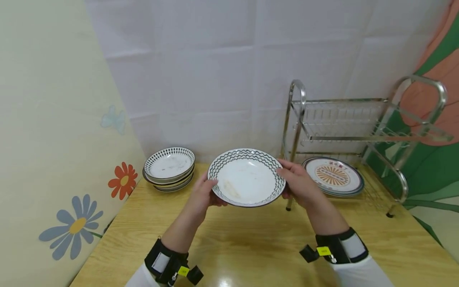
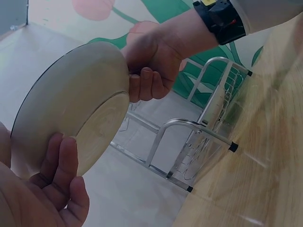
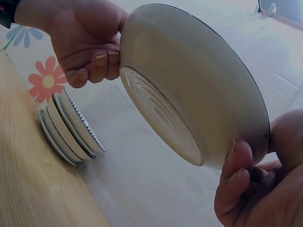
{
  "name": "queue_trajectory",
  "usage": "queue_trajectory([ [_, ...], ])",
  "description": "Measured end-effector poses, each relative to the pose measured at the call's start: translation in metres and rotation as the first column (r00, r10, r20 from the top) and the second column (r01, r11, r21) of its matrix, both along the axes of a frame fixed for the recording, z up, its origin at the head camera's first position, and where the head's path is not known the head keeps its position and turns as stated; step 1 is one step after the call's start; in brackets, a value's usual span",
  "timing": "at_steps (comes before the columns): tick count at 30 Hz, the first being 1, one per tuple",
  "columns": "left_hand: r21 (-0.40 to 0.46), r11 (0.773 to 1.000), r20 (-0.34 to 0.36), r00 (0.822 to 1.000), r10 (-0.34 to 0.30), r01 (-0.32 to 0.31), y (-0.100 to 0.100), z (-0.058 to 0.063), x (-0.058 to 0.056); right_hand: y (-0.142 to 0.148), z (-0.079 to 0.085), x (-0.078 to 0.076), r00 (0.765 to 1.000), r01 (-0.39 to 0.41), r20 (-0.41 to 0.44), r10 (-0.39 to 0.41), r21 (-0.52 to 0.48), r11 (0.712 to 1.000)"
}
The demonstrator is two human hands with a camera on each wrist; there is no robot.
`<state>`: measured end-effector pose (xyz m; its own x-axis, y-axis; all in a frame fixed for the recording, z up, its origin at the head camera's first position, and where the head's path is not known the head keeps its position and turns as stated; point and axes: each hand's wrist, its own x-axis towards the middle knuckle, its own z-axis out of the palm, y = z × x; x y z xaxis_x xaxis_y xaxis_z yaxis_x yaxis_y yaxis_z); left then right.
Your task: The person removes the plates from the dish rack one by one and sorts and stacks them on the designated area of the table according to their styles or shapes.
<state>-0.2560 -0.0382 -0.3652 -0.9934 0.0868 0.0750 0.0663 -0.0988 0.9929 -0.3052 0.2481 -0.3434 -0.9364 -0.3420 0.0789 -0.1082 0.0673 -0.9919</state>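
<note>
A white plate [image 1: 247, 179] with black zigzag lines round its dark rim is held above the table, its face tipped toward me. My left hand [image 1: 203, 192] grips its left edge, thumb on the rim and fingers beneath. On the opposite edge my right hand [image 1: 299, 181] holds it the same way. Both wrist views show the plate's plain underside [image 2: 71, 94] and its foot ring [image 3: 161, 116], with fingers curled against it. A brownish smear marks the lower left of its face.
Several patterned dishes [image 1: 168, 163] stand stacked at the back left of the wooden table [image 1: 236, 247]. To the right is a two-tier metal dish rack [image 1: 344, 138]; plates [image 1: 333, 175] with an orange sunburst on top lie at its lower level. A white cloth [image 1: 215, 71] hangs behind.
</note>
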Motion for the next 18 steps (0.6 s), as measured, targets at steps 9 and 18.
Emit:
queue_trajectory([
  [9,0.004,1.000,-0.049,0.998,0.027,-0.027,0.0058,-0.0054,-0.0017,0.0009,-0.0036,0.0022,0.998,0.027,0.057,-0.025,-0.035,0.999],
  [18,0.007,0.992,-0.050,0.991,0.125,-0.125,0.0077,-0.0084,-0.0013,-0.0057,-0.0088,0.0039,0.999,0.022,0.033,-0.019,-0.090,0.996],
])
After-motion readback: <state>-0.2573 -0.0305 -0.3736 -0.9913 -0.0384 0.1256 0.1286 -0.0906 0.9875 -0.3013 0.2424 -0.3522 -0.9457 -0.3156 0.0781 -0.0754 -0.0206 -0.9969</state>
